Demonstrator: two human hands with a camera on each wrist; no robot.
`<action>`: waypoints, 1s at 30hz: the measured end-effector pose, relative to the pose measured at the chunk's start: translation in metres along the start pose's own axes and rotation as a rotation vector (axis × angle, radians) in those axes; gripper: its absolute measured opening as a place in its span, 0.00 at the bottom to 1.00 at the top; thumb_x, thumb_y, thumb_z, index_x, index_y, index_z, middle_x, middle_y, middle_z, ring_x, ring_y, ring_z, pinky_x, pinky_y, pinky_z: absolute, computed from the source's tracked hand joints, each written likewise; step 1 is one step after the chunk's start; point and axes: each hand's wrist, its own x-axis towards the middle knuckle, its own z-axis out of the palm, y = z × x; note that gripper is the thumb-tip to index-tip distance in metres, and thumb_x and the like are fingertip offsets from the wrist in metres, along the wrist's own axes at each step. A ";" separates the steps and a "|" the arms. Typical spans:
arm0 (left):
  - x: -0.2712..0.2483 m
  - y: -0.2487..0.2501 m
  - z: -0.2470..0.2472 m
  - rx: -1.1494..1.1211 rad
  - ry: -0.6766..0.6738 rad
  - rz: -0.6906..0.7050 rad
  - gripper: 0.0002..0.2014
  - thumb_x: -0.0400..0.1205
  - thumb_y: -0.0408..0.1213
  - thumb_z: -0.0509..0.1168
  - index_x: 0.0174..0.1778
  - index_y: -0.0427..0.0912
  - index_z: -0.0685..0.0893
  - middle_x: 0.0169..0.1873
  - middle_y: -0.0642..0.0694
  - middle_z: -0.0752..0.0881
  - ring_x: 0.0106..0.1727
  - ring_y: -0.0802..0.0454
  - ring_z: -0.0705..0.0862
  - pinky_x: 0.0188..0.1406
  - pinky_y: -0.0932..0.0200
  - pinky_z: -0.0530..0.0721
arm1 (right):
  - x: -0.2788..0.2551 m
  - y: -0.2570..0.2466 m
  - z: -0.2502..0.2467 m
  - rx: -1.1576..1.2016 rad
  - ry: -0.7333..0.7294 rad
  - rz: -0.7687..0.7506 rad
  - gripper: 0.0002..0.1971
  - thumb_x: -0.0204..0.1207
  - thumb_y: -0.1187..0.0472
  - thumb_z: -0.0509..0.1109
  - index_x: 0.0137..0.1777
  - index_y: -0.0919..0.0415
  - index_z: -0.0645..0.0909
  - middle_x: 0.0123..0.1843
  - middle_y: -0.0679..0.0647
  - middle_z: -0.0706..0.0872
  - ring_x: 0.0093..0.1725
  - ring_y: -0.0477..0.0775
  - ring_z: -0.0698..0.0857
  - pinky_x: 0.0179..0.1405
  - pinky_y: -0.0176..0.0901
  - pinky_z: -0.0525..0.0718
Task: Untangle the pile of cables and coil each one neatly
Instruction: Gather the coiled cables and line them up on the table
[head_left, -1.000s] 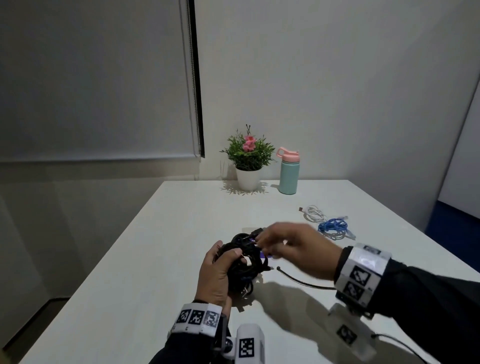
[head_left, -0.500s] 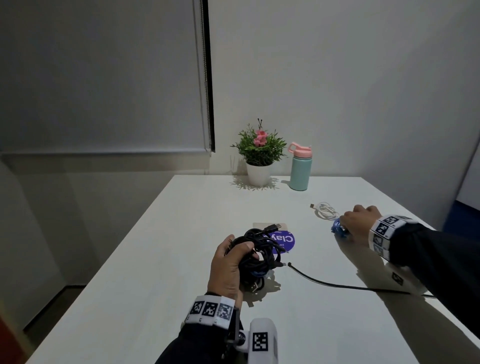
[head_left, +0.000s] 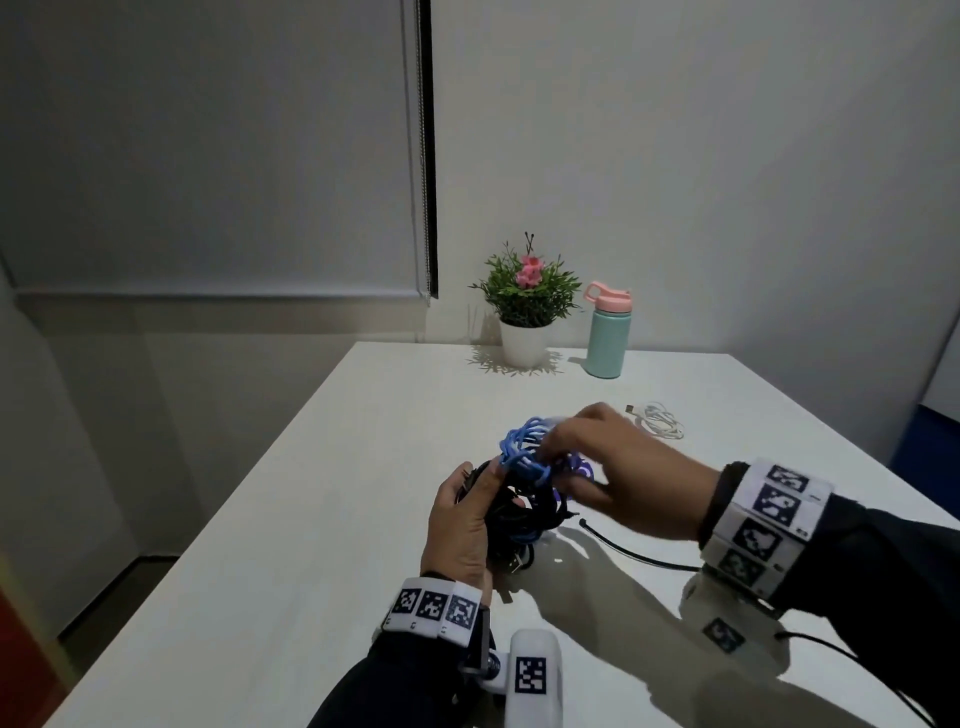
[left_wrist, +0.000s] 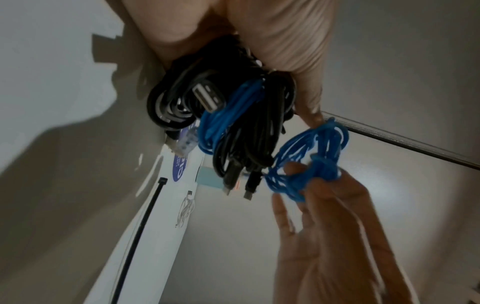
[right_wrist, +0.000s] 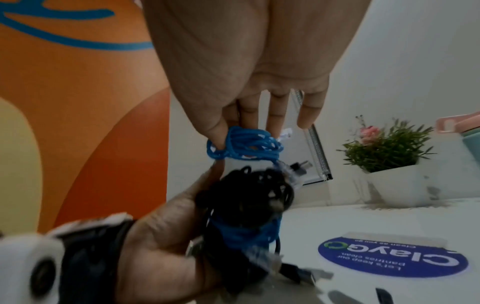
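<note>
My left hand (head_left: 475, 512) grips a bundle of black cables (head_left: 524, 525) just above the white table (head_left: 311, 545). A blue cable (left_wrist: 228, 111) is wound among the black ones, and a USB plug (left_wrist: 207, 98) sticks out of the bundle. My right hand (head_left: 597, 457) pinches a small coil of blue cable (head_left: 522, 449) between thumb and fingers. It holds the coil against the top of the bundle. The right wrist view shows the blue coil (right_wrist: 246, 144) right above the black bundle (right_wrist: 246, 205). A coiled white cable (head_left: 660, 418) lies on the table farther right.
A loose black cable (head_left: 634, 553) runs across the table under my right forearm. A round blue sticker (right_wrist: 389, 259) lies on the table behind the bundle. A potted plant (head_left: 527, 301) and a teal bottle (head_left: 607, 332) stand at the far edge by the wall.
My right hand reached right to the blue coil beside the white cable, picked it up and carried it back to the bundle. The left hand kept its hold.
</note>
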 end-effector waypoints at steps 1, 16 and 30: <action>-0.002 0.001 0.001 -0.030 -0.049 -0.018 0.42 0.63 0.54 0.85 0.65 0.29 0.82 0.53 0.29 0.88 0.46 0.40 0.88 0.49 0.44 0.88 | 0.002 -0.003 0.007 -0.071 -0.041 -0.025 0.10 0.80 0.54 0.69 0.60 0.50 0.81 0.53 0.46 0.83 0.58 0.53 0.72 0.61 0.46 0.73; -0.007 0.001 0.000 -0.101 -0.301 -0.142 0.36 0.65 0.46 0.86 0.67 0.35 0.86 0.64 0.29 0.86 0.61 0.35 0.88 0.58 0.43 0.88 | 0.000 0.003 0.019 -0.177 -0.059 0.016 0.17 0.82 0.44 0.64 0.65 0.53 0.77 0.62 0.49 0.74 0.58 0.54 0.65 0.65 0.45 0.68; -0.006 -0.006 0.005 -0.039 -0.142 -0.012 0.42 0.59 0.47 0.87 0.67 0.31 0.84 0.59 0.25 0.86 0.55 0.33 0.89 0.55 0.40 0.87 | -0.003 -0.019 0.043 -0.199 -0.115 -0.076 0.28 0.70 0.60 0.71 0.71 0.61 0.73 0.65 0.57 0.74 0.66 0.60 0.65 0.75 0.48 0.62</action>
